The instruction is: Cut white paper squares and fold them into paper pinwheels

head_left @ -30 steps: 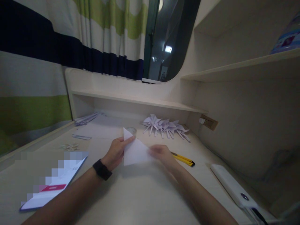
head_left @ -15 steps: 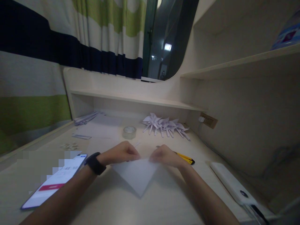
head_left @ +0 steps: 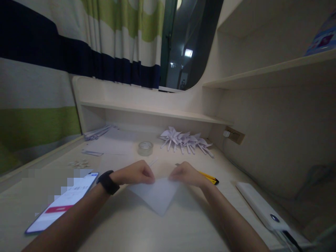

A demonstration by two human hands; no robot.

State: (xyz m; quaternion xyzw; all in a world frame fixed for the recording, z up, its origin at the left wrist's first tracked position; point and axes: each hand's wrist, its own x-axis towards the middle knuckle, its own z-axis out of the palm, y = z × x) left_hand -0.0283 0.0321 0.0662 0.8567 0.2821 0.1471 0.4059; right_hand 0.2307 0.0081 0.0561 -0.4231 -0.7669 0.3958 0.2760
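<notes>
Since a second ago, both hands have been bringing the folded white paper (head_left: 159, 196) down flat onto the worktop (head_left: 162, 231). Left hand (head_left: 136, 173) and right hand (head_left: 185, 174) are each pinching its top edge, grip pressed together. A tape roll (head_left: 145, 148) is sitting beyond, a phone (head_left: 63, 203) lying left.

Left hand (head_left: 136, 173) and right hand (head_left: 185, 174) press the top edge of a folded white paper triangle (head_left: 157, 194) on the desk (head_left: 147, 227); behind lie a tape roll (head_left: 145, 148), apparently folded paper figures (head_left: 186, 140), and a phone (head_left: 63, 203).
</notes>
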